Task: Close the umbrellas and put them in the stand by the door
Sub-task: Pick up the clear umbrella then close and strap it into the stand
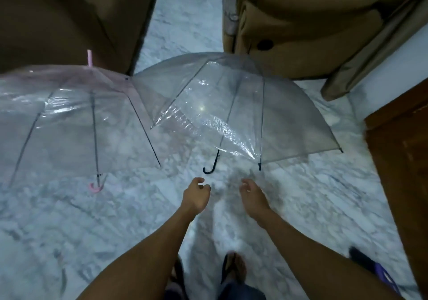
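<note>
Two open transparent umbrellas lie on the marble floor. The clear umbrella (231,105) in the middle has a black hooked handle (212,166) pointing toward me. A pink-tinted umbrella (69,119) lies to its left, with a pink handle (96,187) and a pink tip. My left hand (195,195) hovers just below the black handle, fingers loosely curled and holding nothing. My right hand (251,195) is beside it, below the canopy's near edge, fingers apart and empty. No umbrella stand is visible.
A brown sofa (58,21) stands at the back left and a tan armchair (312,26) at the back right, with a strip of floor between them. A wooden door or cabinet (400,160) rises at the right. My feet (234,267) are at the bottom centre.
</note>
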